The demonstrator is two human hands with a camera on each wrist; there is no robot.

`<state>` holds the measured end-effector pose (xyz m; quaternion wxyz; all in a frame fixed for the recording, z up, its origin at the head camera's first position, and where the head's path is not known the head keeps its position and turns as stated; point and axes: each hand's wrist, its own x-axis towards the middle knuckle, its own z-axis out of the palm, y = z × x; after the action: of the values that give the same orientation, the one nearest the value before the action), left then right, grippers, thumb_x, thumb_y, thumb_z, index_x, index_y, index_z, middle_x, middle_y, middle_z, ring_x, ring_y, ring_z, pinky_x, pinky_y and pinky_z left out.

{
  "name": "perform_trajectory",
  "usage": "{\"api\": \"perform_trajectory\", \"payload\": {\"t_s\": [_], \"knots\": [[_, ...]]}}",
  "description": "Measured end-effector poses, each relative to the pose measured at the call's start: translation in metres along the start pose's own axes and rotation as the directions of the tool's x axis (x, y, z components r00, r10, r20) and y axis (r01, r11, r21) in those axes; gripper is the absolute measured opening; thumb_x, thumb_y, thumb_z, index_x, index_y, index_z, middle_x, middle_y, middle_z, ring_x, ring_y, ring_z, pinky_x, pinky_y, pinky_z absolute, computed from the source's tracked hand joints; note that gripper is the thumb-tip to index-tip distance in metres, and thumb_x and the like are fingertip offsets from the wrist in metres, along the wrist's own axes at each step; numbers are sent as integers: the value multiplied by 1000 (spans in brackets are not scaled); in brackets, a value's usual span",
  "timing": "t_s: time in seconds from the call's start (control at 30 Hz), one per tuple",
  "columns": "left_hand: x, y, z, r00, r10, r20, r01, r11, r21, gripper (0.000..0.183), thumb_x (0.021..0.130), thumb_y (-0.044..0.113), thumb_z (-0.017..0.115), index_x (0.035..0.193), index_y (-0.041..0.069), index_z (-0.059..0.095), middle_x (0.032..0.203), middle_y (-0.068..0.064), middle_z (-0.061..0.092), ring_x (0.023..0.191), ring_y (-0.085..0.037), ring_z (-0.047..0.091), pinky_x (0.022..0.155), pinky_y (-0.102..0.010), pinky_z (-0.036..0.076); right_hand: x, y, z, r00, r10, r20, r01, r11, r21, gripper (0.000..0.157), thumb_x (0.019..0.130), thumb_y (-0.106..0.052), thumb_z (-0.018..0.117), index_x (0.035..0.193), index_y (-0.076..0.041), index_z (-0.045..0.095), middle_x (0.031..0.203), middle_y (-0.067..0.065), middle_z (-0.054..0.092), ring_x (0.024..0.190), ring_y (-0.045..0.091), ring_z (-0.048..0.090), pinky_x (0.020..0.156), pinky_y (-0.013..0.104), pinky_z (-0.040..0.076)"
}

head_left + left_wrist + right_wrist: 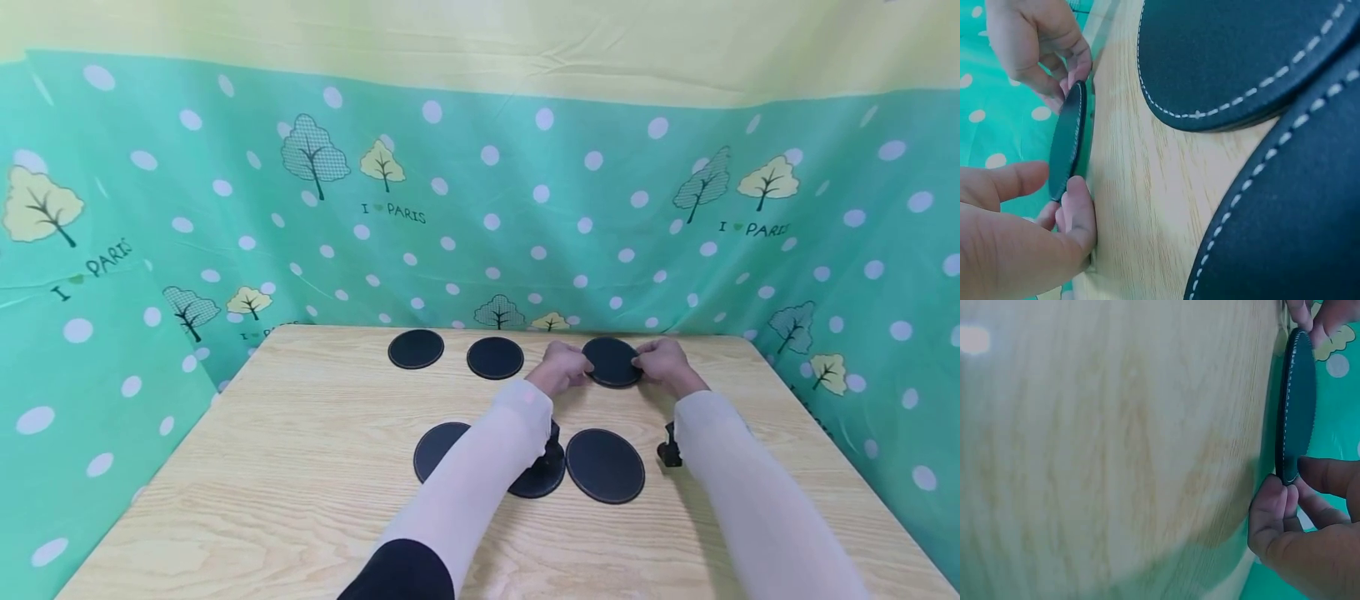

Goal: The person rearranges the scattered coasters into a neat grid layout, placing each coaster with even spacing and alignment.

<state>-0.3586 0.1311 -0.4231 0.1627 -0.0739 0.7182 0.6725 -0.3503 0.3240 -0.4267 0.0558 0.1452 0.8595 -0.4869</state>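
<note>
A round black coaster (612, 363) with pale edge stitching is held between both hands near the table's far edge. My left hand (562, 367) grips its left rim, thumb over the top and fingertips below. On the opposite rim, my right hand (667, 365) pinches it between thumb and fingers. In the right wrist view the same coaster (1297, 406) appears edge-on, seemingly just above the tabletop. Two similar coasters, one at far left (416, 349) and another (495, 357) nearer my left hand, lie along the back.
Closer to me lie a coaster (606, 466) between the forearms, a middle coaster (538, 482) and a left coaster (438, 447), the last two partly hidden by my left sleeve. A green dotted curtain (487, 208) surrounds the wooden table (262, 467) at the back and sides.
</note>
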Motion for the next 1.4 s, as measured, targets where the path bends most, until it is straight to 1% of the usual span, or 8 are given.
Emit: {"api": "perform_trajectory", "payload": {"t_s": [0.2, 0.5, 0.6, 0.73, 0.83, 0.93, 1.13, 1.4], "knots": [[-3, 3, -2, 999, -19, -37, 15, 995, -94, 25, 90, -15, 65, 112, -5, 69, 91, -10, 61, 83, -26, 65, 91, -43, 62, -4, -4, -1, 999, -29, -36, 29, 999, 19, 40, 99, 2, 53, 138, 11, 51, 134, 27, 50, 102, 25, 60, 74, 27, 58], [0, 6, -9, 998, -4, -62, -4, 991, -131, 12, 92, -12, 65, 98, -4, 71, 77, -11, 61, 68, -21, 62, 88, -42, 64, -17, -14, -4, 996, -83, -14, 84, 995, 51, 39, 101, 0, 56, 138, 12, 52, 115, 19, 58, 74, 17, 59, 64, 28, 58], [0, 8, -14, 998, 5, -64, -13, 991, -132, 9, 93, -10, 66, 96, -3, 71, 77, -12, 64, 69, -21, 64, 87, -41, 64, -22, -18, -5, 995, -103, 6, 102, 993, 55, 39, 103, -1, 55, 139, 11, 50, 116, 19, 59, 78, 15, 60, 69, 30, 61], [-2, 12, -21, 997, 30, -66, -38, 991, -131, 10, 94, -9, 66, 98, -1, 72, 79, -13, 66, 67, -20, 62, 88, -43, 64, -26, -25, -6, 990, -137, 35, 134, 989, 61, 41, 105, -3, 52, 142, 12, 47, 130, 23, 53, 100, 19, 60, 91, 37, 62], [-4, 15, -28, 997, 47, -62, -54, 991, -121, 12, 95, -8, 66, 102, 0, 71, 82, -15, 66, 65, -19, 60, 86, -43, 64, -27, -29, -6, 986, -159, 59, 154, 985, 76, 41, 106, -3, 50, 143, 13, 45, 135, 26, 51, 111, 24, 59, 100, 41, 58], [-5, 17, -38, 998, 61, -32, -64, 990, -126, 13, 95, -7, 66, 105, 0, 70, 83, -15, 65, 65, -19, 60, 82, -41, 65, -28, -35, -5, 981, -177, 77, 169, 981, 96, 41, 106, -2, 49, 143, 14, 44, 132, 25, 52, 111, 24, 59, 99, 40, 58], [-1, 15, -62, 996, 62, 71, -49, 984, -172, 14, 96, -7, 65, 107, 1, 68, 84, -13, 64, 69, -20, 62, 71, -32, 64, -32, -47, 0, 972, -218, 90, 205, 970, 131, 37, 104, 1, 51, 138, 15, 48, 119, 19, 58, 95, 13, 62, 88, 31, 62], [-7, 16, -86, 992, 72, 104, -53, 983, -176, 18, 94, -8, 66, 111, -3, 67, 89, -14, 65, 73, -19, 65, 86, -38, 64, -37, -59, 13, 965, -238, 106, 216, 958, 186, 36, 103, 4, 52, 138, 14, 49, 118, 21, 59, 92, 13, 63, 88, 31, 63]]}}
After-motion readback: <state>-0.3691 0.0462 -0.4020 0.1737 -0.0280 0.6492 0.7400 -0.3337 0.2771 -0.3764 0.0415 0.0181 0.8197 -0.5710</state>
